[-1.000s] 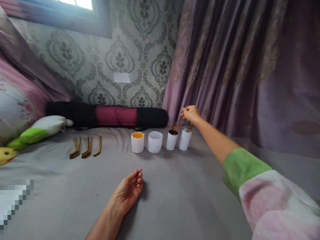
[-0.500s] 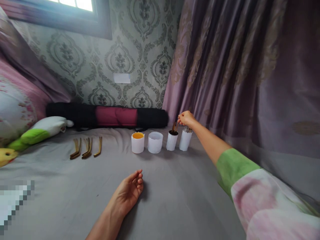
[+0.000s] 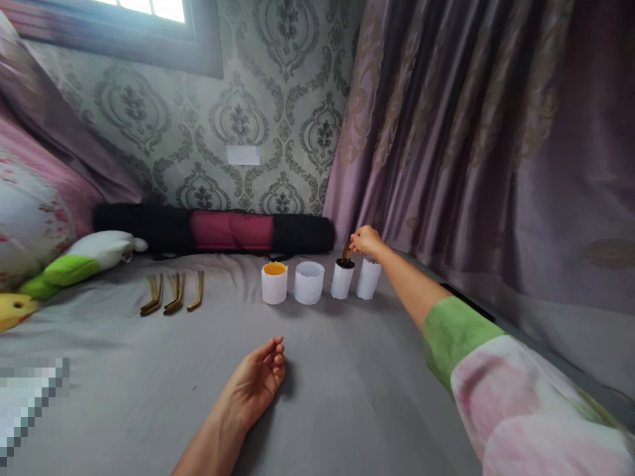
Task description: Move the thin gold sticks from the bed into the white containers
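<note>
My right hand (image 3: 364, 240) is closed in a pinch above a slim white container (image 3: 341, 283) with a dark mouth. Thin gold-brown sticks (image 3: 346, 251) stand up from that mouth, and my fingertips are at the top of one. A second slim white container (image 3: 368, 281) stands below my right wrist, its top partly hidden. My left hand (image 3: 260, 377) rests on the grey sheet, palm sideways, its fingers loosely curled around nothing. Left of the slim pair are a wider white tub (image 3: 308, 285) and a white tub with an orange inside (image 3: 274, 287).
Several bent gold-brown sticks (image 3: 172, 296) lie in groups on the grey sheet (image 3: 347, 396). A black and maroon roll (image 3: 231, 230) lies along the wall. Plush toys (image 3: 74, 264) are at the left, a curtain (image 3: 446, 132) at the right, and a dark flat object (image 3: 466, 303) behind my right arm.
My right hand has moved slightly left and down, bringing the stick in its fingers closer to the dark-mouthed container. My left hand has stayed still.
</note>
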A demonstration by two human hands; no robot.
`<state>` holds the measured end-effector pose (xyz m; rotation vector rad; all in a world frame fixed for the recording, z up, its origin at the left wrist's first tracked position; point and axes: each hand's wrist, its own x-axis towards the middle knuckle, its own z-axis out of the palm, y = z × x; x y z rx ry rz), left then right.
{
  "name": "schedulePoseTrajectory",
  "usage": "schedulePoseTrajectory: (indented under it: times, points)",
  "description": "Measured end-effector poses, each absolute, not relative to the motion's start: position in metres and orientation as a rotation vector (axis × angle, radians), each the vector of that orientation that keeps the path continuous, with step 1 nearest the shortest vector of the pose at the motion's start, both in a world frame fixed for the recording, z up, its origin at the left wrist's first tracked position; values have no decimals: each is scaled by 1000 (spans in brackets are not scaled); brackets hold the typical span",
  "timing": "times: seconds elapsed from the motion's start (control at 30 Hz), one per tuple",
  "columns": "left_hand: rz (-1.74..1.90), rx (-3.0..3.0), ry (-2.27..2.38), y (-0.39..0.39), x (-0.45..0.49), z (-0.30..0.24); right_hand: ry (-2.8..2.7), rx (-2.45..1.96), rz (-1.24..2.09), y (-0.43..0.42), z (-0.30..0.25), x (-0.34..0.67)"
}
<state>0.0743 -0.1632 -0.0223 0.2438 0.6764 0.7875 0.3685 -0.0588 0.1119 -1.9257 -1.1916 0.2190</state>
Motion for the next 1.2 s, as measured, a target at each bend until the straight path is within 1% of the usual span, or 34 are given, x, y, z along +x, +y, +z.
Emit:
schedulePoseTrajectory:
  times: [0.53, 1.2]
  points:
    - [792, 243, 682, -162, 74, -24, -1194, -2129, 243, -53, 99, 367]
    - [801, 236, 689, -162, 74, -24, -1145, -2181, 225, -50, 96, 367]
